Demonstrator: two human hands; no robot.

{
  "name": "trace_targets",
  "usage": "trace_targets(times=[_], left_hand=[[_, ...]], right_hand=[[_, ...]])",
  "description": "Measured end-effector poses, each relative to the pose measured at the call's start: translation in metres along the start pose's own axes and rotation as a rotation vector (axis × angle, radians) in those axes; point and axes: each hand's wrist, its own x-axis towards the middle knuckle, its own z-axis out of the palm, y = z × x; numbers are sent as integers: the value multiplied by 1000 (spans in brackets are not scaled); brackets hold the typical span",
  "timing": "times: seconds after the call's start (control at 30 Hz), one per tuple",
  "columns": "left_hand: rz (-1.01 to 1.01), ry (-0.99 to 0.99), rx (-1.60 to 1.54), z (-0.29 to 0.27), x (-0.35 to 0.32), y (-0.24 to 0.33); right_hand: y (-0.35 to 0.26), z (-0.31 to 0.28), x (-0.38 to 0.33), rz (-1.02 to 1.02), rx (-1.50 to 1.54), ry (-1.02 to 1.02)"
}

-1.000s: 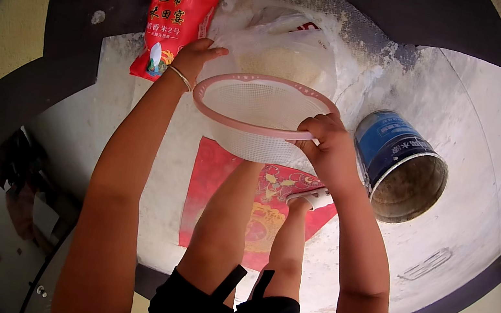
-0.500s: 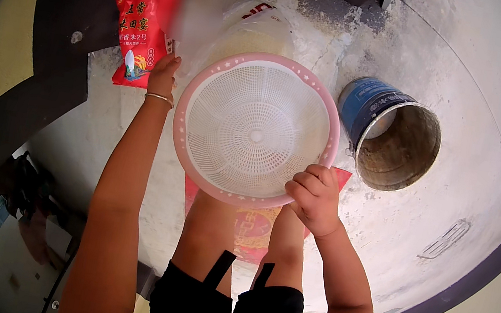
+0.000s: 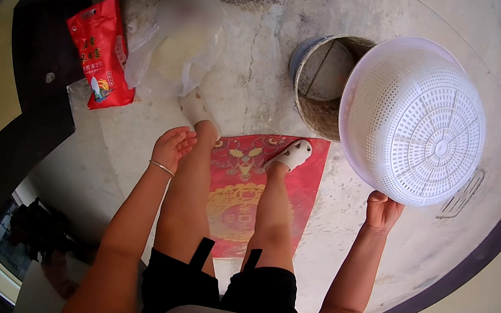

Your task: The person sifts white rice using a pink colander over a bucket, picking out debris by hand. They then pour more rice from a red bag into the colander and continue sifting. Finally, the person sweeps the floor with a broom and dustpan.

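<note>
My right hand (image 3: 382, 211) grips the lower edge of a round plastic colander (image 3: 414, 127), white with a pale pink rim. It is tipped on its side, so its slotted underside faces me, and its rim overlaps the mouth of a bucket (image 3: 303, 93) on the floor. What is inside the colander is hidden. My left hand (image 3: 175, 146) hovers above my left shin, palm up, fingers loosely bent, holding nothing. Past it sit a clear plastic bag (image 3: 178, 56) with pale grains and an upright-printed red rice bag (image 3: 101, 54).
A red mat (image 3: 296, 196) with gold patterns lies under my feet, which wear pale clogs (image 3: 291, 155). The concrete floor (image 3: 262, 40) is stained and cracked. At the left runs a dark painted band (image 3: 40, 77); dark items (image 3: 39, 228) are piled at the lower left.
The colander has swung from in front of me to the right and tipped over beside the bucket in my right hand. My left hand has drawn back from the red bag.
</note>
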Motion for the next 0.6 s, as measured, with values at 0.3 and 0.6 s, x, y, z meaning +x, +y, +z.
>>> trace_targets(times=[0.3,0.6], left_hand=[[-188,-74,173,61,-49,-75],[-35,-88,427,34,-15,-90]], right_hand=[[20,-29,37,-45,-105,243],[15,-29,33,-145,-424,381]])
